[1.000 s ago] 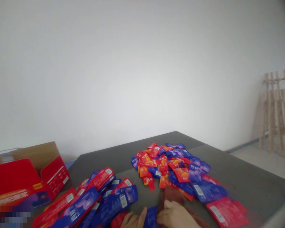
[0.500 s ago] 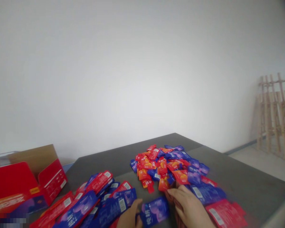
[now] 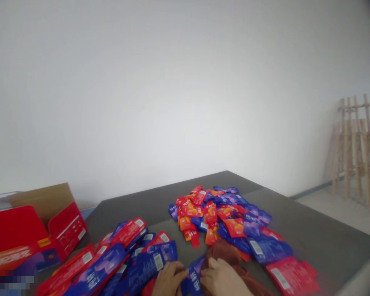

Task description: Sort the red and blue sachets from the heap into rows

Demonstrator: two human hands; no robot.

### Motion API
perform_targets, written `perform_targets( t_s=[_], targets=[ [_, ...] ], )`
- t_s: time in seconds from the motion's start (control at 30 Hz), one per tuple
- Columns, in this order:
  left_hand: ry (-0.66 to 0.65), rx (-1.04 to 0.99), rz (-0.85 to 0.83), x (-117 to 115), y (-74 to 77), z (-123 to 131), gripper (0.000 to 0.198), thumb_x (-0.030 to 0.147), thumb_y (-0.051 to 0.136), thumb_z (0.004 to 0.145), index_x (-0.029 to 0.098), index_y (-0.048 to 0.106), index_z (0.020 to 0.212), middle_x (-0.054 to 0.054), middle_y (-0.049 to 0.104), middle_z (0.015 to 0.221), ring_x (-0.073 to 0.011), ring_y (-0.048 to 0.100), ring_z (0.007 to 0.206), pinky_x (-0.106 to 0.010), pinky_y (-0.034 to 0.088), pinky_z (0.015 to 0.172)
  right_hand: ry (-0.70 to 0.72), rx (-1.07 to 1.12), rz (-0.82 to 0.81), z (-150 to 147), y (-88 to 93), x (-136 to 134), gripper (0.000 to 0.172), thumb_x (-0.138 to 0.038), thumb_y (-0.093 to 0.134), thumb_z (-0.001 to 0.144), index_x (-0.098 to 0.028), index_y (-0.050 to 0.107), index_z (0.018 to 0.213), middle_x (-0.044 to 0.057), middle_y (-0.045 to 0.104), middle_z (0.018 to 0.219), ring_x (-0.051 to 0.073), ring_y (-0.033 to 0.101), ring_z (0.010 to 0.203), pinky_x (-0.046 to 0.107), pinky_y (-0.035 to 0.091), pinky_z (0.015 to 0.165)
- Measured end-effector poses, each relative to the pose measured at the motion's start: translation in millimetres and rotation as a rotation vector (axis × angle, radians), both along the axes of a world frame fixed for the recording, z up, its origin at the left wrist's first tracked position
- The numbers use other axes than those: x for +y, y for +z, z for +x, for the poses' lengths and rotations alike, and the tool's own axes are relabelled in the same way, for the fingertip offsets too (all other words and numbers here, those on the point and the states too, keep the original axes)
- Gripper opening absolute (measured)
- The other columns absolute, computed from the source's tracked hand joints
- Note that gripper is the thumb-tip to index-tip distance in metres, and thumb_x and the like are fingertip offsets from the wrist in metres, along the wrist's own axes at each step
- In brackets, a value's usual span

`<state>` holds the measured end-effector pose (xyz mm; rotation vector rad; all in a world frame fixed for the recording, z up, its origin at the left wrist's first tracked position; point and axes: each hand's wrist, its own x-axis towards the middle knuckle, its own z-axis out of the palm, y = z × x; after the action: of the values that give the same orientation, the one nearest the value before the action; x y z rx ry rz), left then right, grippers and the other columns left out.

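Low in the head view, a blue packet (image 3: 193, 278) with purple fruit print lies between my hands. At its left edge is my left hand (image 3: 170, 279), its fingers curled and pinching the packet. My right hand (image 3: 223, 280) is closed on a brown cloth (image 3: 224, 251), bunched up beyond the fingers, and touches the packet's right side. Part of the packet is hidden by the cloth and both hands. To the left of my left hand lies a heap of red and blue packets (image 3: 103, 269).
A second pile of red and blue packets (image 3: 203, 211) spreads across the dark table (image 3: 135, 205) ahead, trailing toward the right front. An opened red box (image 3: 14, 230) with raised flaps stands at the left. Wooden racks (image 3: 357, 152) lean by the white wall on the right.
My right hand has moved left and nearer, and the brown cloth now shows bunched past its fingers, over part of the blue packet. My left hand stays close to where it was.
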<state>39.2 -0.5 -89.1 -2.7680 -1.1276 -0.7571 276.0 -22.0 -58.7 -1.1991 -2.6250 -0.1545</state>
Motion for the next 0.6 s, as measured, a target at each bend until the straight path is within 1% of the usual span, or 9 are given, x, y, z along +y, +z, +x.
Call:
perform_targets(
  t_s=[0.07,0.13,0.2,0.3,0.37,0.43,0.5,0.53,0.6],
  targets=[
    [-0.002,0.013,0.025,4.6,-7.3,-3.2,0.066,-0.004,0.05,0.063,0.026,0.068,0.119,-0.007,0.069,0.118,-0.0216,0.066,0.107,-0.034,0.056,0.088,0.053,-0.046,0.009,-11.3,-2.2,2.4,0.011,-0.012,0.065,0.088,-0.022,0.069,0.085,-0.001,0.074,0.084,0.021,0.062,0.088,0.033,0.045,0.068],
    [0.002,0.024,0.028,8.7,-14.9,-6.6,0.068,-0.003,0.05,0.063,0.027,0.067,0.122,-0.008,0.067,0.124,-0.0221,0.065,0.111,-0.035,0.055,0.091,0.108,-0.072,-0.01,-24.0,-1.8,4.4,0.012,-0.013,0.063,0.091,-0.021,0.069,0.087,0.001,0.072,0.083,0.021,0.062,0.088,0.033,0.048,0.072],
    [0.014,0.04,0.01,11.1,-21.0,-9.5,0.071,-0.002,0.052,0.061,0.029,0.067,0.124,-0.008,0.066,0.129,-0.0233,0.063,0.115,-0.037,0.054,0.094,0.152,-0.082,-0.032,-33.0,1.0,4.9,0.006,-0.02,0.063,0.094,-0.02,0.068,0.097,0.003,0.071,0.094,0.021,0.063,0.09,0.036,0.052,0.076],
    [0.04,0.062,-0.032,12.2,-26.7,-11.1,0.075,-0.001,0.053,0.058,0.031,0.066,0.125,-0.007,0.063,0.135,-0.0247,0.06,0.12,-0.039,0.051,0.098,0.175,-0.067,-0.034,-32.8,7.6,1.3,0.027,-0.035,0.062,0.097,-0.021,0.062,0.12,0.008,0.062,0.121,0.023,0.063,0.099,0.043,0.055,0.082],
    [0.057,0.07,-0.053,12.3,-28.4,-9.8,0.077,-0.002,0.053,0.057,0.031,0.066,0.125,-0.007,0.063,0.135,-0.0242,0.06,0.12,-0.038,0.051,0.097,0.177,-0.053,-0.027,-26.6,11.4,-2.0,0.033,-0.038,0.061,0.097,-0.022,0.059,0.126,0.01,0.058,0.129,0.025,0.062,0.104,0.046,0.054,0.085],
    [0.085,0.079,-0.078,12.3,-28.0,-7.0,0.076,-0.003,0.052,0.057,0.031,0.066,0.124,-0.006,0.064,0.133,-0.0237,0.061,0.118,-0.036,0.052,0.095,0.177,-0.045,-0.022,-21.9,13.5,-3.2,0.034,-0.038,0.061,0.097,-0.022,0.059,0.126,0.01,0.058,0.13,0.025,0.062,0.104,0.046,0.054,0.086],
    [0.107,0.079,-0.115,11.9,-24.8,-3.4,0.074,-0.002,0.053,0.059,0.031,0.067,0.123,-0.005,0.066,0.131,-0.0235,0.061,0.117,-0.035,0.053,0.093,0.175,-0.045,-0.024,-23.6,13.4,-1.4,0.031,-0.037,0.062,0.097,-0.021,0.06,0.123,0.009,0.06,0.125,0.023,0.063,0.1,0.044,0.055,0.083],
    [0.112,0.075,-0.139,11.3,-22.1,-1.6,0.072,-0.001,0.054,0.06,0.032,0.067,0.123,-0.005,0.066,0.131,-0.0235,0.061,0.117,-0.035,0.052,0.093,0.17,-0.049,-0.025,-27.3,12.7,0.3,0.026,-0.034,0.062,0.097,-0.021,0.063,0.119,0.008,0.063,0.119,0.023,0.063,0.097,0.042,0.055,0.081],
    [0.128,0.063,-0.19,9.3,-15.9,1.5,0.068,0.001,0.055,0.063,0.032,0.068,0.123,-0.004,0.066,0.131,-0.0237,0.06,0.118,-0.036,0.051,0.095,0.14,-0.058,-0.025,-38.6,10.4,4.7,0.012,-0.022,0.063,0.094,-0.022,0.069,0.104,0.004,0.07,0.1,0.022,0.064,0.09,0.037,0.053,0.075]
  ],
)
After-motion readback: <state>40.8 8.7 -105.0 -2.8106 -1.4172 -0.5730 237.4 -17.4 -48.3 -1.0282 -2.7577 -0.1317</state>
